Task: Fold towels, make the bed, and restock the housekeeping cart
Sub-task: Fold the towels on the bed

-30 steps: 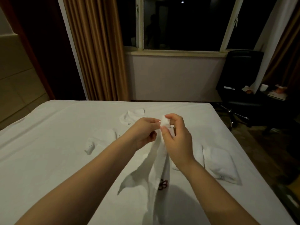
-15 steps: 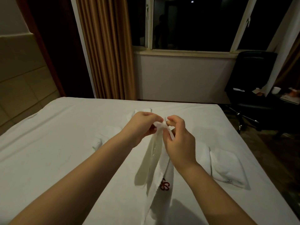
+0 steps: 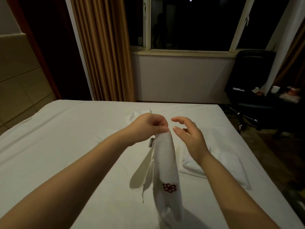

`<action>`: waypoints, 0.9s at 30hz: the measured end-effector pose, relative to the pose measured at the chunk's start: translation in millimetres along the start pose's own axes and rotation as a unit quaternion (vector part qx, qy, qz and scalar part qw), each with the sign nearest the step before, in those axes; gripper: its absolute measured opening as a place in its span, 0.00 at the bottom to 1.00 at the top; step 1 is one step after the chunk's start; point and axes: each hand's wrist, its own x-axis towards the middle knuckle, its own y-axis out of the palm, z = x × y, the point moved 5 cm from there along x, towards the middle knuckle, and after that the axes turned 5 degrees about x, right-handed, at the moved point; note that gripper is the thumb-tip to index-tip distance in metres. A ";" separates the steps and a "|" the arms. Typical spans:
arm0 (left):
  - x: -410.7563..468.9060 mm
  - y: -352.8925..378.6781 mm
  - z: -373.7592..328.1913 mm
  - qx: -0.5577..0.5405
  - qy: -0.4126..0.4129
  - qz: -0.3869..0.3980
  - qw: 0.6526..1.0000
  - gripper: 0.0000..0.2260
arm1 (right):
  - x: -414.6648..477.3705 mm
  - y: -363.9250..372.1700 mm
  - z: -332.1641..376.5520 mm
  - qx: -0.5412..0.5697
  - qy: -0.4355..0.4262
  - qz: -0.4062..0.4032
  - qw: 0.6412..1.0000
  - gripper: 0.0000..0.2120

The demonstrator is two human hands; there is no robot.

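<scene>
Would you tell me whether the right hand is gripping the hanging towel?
No; the right hand is open beside the towel, which only the left hand pinches at its top.

A single head-worn view looks forward and down, close over the bed (image 3: 66, 146), toward the window (image 3: 189, 23).

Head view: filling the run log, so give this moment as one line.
left hand: grips logo towel by its top | right hand: open, off towel | folded towel: lying on bed, right side
</scene>
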 end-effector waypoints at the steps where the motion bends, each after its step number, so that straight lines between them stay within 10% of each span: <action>1: -0.3 -2.4 -4.5 0.035 0.027 0.020 0.999 0.07 | 4.6 -0.3 -0.7 0.012 0.033 0.058 0.998 0.10; 6: 3.2 -16.0 -12.7 0.137 0.087 0.059 0.985 0.13 | 13.7 8.5 -6.9 -0.032 0.097 0.198 0.975 0.11; 22: -1.9 -53.0 8.3 0.212 0.126 -0.026 0.969 0.05 | 18.9 24.9 -26.2 0.011 0.141 0.146 0.979 0.07; 27: -2.5 -62.6 14.5 0.242 0.137 -0.074 0.958 0.07 | 9.9 28.7 -63.2 -0.163 0.243 0.303 0.907 0.16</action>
